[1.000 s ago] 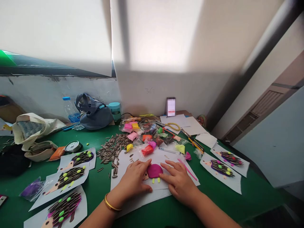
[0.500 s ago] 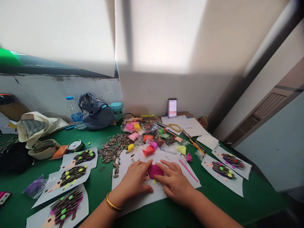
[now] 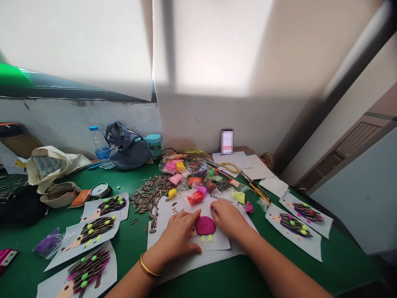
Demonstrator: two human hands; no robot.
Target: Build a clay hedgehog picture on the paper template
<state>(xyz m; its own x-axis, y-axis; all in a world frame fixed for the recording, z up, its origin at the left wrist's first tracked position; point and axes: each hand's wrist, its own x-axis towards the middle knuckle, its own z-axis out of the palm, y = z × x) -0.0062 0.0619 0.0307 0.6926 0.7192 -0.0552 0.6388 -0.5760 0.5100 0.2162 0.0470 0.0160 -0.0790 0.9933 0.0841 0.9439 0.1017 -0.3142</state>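
On the white paper [image 3: 217, 244] lies a flat magenta clay body [image 3: 205, 226] with two yellow-green clay legs [image 3: 206, 238]. A peach face with a dark eye [image 3: 192, 232] joins it on the left, partly covered by my left hand [image 3: 178, 232]. That hand rests open on the paper, fingers stretched toward the body's upper left edge. My right hand [image 3: 228, 216] is just right of the body, apart from it, with fingers bent inward and together. Its fingertips point down at the paper below a pen [image 3: 226, 199]; whatever they hold is hidden.
Sunflower seeds [image 3: 151, 192] lie in a heap at left. Behind the paper are bagged clay packets [image 3: 195, 198], scissors [image 3: 229, 167] and a utility knife [image 3: 259, 191]. Seed-covered hedgehog pictures [image 3: 93, 231] lie on both sides. A phone [image 3: 227, 142] stands at the back.
My right hand has lifted off the magenta body and moved up and right, its fingers now drawn in. Both clay legs show. My left hand has stayed in place.
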